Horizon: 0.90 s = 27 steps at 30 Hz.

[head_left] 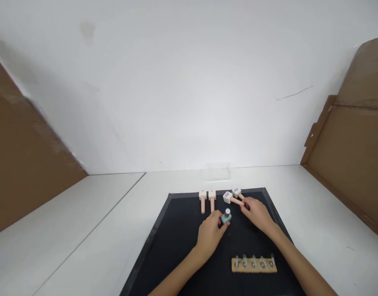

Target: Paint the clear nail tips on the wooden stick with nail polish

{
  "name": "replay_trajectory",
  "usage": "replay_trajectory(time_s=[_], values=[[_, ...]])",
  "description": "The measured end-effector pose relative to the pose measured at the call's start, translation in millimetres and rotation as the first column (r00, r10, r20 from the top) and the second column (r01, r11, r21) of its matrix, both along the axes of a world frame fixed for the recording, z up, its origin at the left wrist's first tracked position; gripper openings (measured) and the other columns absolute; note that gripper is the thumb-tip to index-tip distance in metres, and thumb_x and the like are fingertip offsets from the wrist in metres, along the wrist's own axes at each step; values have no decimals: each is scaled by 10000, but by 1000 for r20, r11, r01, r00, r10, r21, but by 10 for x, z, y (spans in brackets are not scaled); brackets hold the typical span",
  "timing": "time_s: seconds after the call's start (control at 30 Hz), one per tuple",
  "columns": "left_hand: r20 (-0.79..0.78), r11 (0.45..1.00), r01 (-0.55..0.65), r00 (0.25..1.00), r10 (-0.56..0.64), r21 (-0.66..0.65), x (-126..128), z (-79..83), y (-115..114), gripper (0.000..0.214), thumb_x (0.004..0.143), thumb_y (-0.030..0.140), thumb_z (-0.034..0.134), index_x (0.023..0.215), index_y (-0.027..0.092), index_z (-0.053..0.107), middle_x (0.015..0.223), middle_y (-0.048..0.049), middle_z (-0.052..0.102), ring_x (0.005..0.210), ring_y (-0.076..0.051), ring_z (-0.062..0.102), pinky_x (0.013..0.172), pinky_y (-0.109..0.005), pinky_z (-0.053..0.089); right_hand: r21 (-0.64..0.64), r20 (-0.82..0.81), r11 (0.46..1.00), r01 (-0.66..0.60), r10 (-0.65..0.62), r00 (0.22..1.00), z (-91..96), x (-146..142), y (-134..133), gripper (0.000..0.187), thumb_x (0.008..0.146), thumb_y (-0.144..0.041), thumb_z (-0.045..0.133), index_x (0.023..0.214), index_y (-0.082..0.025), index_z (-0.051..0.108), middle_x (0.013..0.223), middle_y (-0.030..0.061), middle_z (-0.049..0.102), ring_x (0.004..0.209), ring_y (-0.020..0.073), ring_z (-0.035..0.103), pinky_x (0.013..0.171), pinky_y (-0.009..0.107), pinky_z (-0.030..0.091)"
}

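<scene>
My left hand (211,231) is closed around a small nail polish bottle (226,216) with pale blue-green glass and a silver cap, near the middle of the black mat. My right hand (257,211) has its fingertips at the pink handle of a white-headed bottle (228,197) lying on its side. Just behind that lies a similar white bottle (236,191), its pink handle partly hidden by my fingers. Two more white bottles with pink handles, one on the left (202,195) and one beside it (212,195), lie parallel behind my left hand.
A wooden strip (254,266) with several clear upright pegs lies at the front right of the black mat (176,230). A clear plastic tray (218,174) stands behind the mat. Cardboard walls, left (25,156) and right (352,152), flank the white table (114,205).
</scene>
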<state>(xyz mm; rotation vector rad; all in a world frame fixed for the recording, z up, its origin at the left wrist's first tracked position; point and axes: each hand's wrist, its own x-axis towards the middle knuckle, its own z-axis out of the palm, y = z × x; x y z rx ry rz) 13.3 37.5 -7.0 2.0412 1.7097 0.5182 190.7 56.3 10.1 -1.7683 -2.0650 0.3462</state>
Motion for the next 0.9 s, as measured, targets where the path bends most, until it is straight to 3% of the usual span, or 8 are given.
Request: replay_trajectory(time_s=[0.17, 0.33, 0.43, 0.57, 0.67, 0.9], values=[[-50, 994, -103, 993, 104, 26, 63, -28, 144, 71, 830, 251, 502, 796, 191, 517, 855, -26, 625, 762, -181, 602, 596, -242, 346, 44, -9, 999, 26, -26, 1000, 115, 82, -37, 188, 818, -151, 458, 659, -176, 556, 669, 26, 606, 597, 160, 559, 529, 228, 307], [-67, 990, -133, 989, 136, 46, 103, -45, 242, 127, 849, 292, 494, 849, 178, 550, 898, -56, 662, 888, -217, 616, 663, -258, 397, 11, -3, 1000, -2, 2, 1000, 74, 46, -85, 158, 733, -113, 552, 590, -180, 547, 588, 7, 594, 545, 153, 552, 493, 220, 273], [-58, 986, -157, 985, 160, 59, 73, -59, 275, 190, 847, 284, 499, 980, 163, 561, 985, -83, 659, 964, -232, 606, 687, -263, 414, 5, -10, 1000, -9, 10, 1000, 19, 47, -85, 162, 711, -95, 573, 574, -177, 552, 590, 14, 604, 540, 160, 560, 481, 224, 261], [-31, 980, -184, 982, 187, 75, 22, -76, 300, 338, 842, 270, 501, 1160, 155, 494, 1010, -98, 650, 932, -241, 627, 671, -281, 430, 62, -73, 998, -4, 9, 997, -17, 99, -63, 188, 802, -128, 495, 636, -172, 572, 652, 40, 627, 585, 174, 582, 512, 234, 326], [7, 977, -186, 982, 187, 100, 20, -86, 254, 268, 827, 235, 512, 1088, 171, 514, 1020, -95, 636, 992, -243, 610, 678, -274, 438, 136, -141, 991, -10, 29, 990, 5, 125, -65, 217, 867, -189, 424, 707, -176, 571, 688, 47, 624, 595, 177, 579, 547, 251, 384], [125, 973, -179, 979, 161, 146, 30, -181, -116, 180, 804, 184, 459, 983, 178, 439, 870, -45, 589, 782, -202, 655, 657, -288, 462, 286, -257, 958, -38, 115, 959, 174, 69, -167, 287, 924, -257, 349, 682, -203, 493, 617, 20, 578, 542, 165, 547, 551, 259, 435]])
